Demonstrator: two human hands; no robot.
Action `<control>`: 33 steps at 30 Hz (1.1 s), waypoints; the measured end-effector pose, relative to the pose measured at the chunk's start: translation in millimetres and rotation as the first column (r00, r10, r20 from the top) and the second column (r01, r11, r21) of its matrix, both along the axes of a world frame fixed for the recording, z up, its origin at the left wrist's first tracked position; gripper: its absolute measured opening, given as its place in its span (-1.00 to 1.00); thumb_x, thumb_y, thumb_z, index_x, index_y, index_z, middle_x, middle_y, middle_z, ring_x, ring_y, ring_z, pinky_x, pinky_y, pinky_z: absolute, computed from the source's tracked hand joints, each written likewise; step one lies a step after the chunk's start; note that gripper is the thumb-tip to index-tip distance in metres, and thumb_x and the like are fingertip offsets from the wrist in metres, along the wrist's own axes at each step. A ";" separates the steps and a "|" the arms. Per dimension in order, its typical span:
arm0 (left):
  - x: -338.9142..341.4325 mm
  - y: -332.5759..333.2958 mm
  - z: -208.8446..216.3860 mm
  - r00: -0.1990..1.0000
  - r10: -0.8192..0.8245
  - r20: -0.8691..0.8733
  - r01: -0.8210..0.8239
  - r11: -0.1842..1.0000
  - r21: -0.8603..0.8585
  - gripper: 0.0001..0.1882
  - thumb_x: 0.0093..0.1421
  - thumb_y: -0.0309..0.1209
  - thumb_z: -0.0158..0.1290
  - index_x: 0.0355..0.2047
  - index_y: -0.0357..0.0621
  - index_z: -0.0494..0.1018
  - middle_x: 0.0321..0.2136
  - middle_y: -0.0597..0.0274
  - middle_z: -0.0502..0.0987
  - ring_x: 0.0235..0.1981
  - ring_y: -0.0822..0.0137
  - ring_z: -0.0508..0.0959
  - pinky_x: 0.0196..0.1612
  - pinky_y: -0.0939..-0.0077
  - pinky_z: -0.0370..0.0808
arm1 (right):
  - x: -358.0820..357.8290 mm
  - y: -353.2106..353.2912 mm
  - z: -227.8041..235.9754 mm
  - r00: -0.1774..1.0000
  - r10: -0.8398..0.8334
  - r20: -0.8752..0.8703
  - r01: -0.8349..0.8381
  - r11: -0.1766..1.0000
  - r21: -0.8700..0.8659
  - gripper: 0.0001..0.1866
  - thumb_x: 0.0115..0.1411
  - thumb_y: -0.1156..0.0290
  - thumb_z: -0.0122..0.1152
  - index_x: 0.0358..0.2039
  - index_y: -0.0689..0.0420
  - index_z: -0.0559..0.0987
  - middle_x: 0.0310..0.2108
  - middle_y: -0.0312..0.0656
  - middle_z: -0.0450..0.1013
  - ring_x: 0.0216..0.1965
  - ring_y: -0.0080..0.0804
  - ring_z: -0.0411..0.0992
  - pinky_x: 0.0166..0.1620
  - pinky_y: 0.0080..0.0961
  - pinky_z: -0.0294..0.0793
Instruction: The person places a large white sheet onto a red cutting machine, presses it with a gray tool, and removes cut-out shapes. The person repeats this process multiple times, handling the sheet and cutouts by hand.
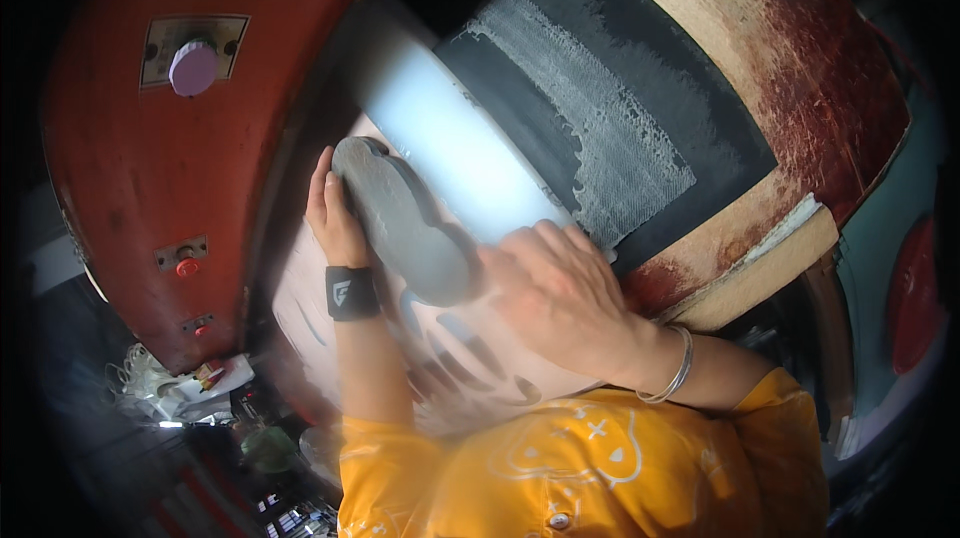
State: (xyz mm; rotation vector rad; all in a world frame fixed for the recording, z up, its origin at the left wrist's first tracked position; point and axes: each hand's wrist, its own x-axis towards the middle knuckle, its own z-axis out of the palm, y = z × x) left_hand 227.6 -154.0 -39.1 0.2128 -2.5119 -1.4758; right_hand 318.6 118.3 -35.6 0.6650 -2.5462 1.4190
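A grey piece shaped like a shoe sole (390,208) is held between my hands, tilted, with a second layer showing along its right edge. My left hand (337,218), wearing a black wristband, grips its left side; the fingers run up along the edge and the thumb is hidden. At its lower right end is my right hand (555,293), with a silver bangle on the wrist. Its fingers curl against the grey sole and are partly blurred. Under both hands lies a pale pink sheet (310,318) with several sole-shaped cut-outs.
A red machine body (240,168) with a pinkish knob (193,68) and red buttons (187,266) rises on the left. Beyond the sheet are a shiny metal strip (450,138) and a worn black pad (690,108) on a brown board (840,68). Clutter (180,388) lies at lower left.
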 end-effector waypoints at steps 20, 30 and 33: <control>-3.9 -39.0 -5.3 0.953 -0.289 -0.086 0.282 0.955 -0.090 -0.52 0.10 -0.56 -0.29 0.02 -0.24 0.41 -0.08 0.00 0.49 0.00 0.15 0.44 0.11 0.38 0.32 | 11.0 -22.6 27.1 0.998 -0.041 0.047 0.031 0.983 0.180 -0.30 -0.13 0.39 0.38 0.08 0.20 0.37 0.00 0.01 0.33 0.00 -0.06 0.26 0.11 -0.23 0.22; -0.6 -38.0 -11.5 0.949 -0.267 -0.167 0.228 0.949 -0.220 -0.46 0.02 -0.55 -0.23 0.06 -0.16 0.39 -0.08 -0.05 0.47 0.02 0.07 0.38 0.16 0.33 0.25 | 12.1 -69.1 27.8 0.995 -0.008 -0.100 0.050 0.903 0.427 -0.19 -0.24 0.37 0.45 0.09 0.21 0.34 -0.03 0.01 0.37 -0.03 -0.02 0.28 0.08 -0.24 0.22; -0.8 -36.2 -9.7 0.947 -0.228 -0.225 0.186 0.963 -0.195 -0.51 -0.01 -0.52 -0.18 -0.03 -0.15 0.47 -0.14 -0.11 0.50 -0.06 -0.02 0.44 0.08 0.27 0.33 | 11.9 -68.8 27.2 0.994 -0.003 -0.110 0.050 0.905 0.423 -0.24 -0.21 0.41 0.42 0.08 0.22 0.36 -0.09 0.00 0.41 -0.05 -0.05 0.32 0.07 -0.27 0.24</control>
